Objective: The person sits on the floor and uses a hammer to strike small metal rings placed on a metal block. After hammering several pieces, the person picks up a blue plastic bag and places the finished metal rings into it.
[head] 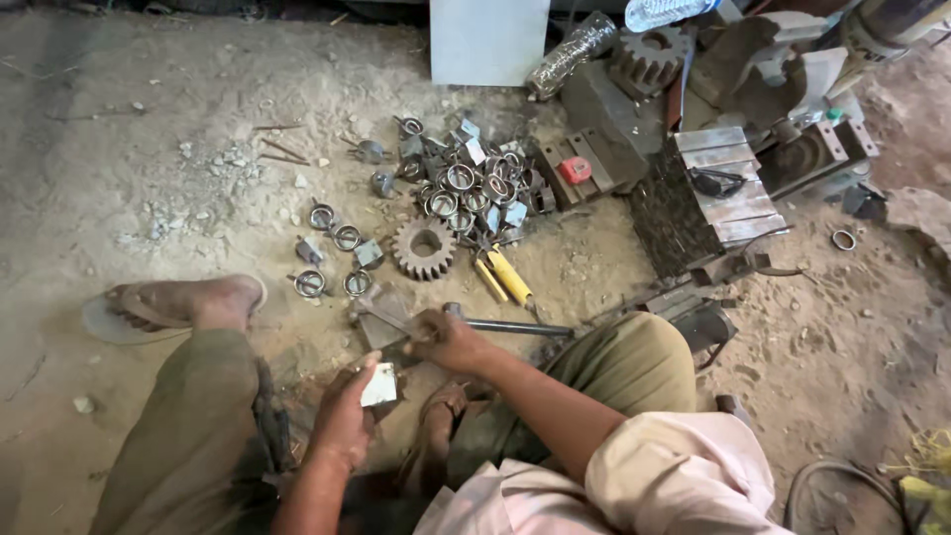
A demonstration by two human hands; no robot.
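The left hand was closed around a small pale metal piece, held just above the ground. The right hand gripped the head end of a dark steel rod lying across a flat metal block. Beyond lay a toothed gear, yellow-handled pliers and a heap of rings and brackets on the dirt floor.

the person sits low with knees spread. the left hand is near the body, forearm bare, fingers curled shut in a grip. the right hand reaches farther out, elbow bent, sleeve pushed up, fingers closed in a fist-like grasp.
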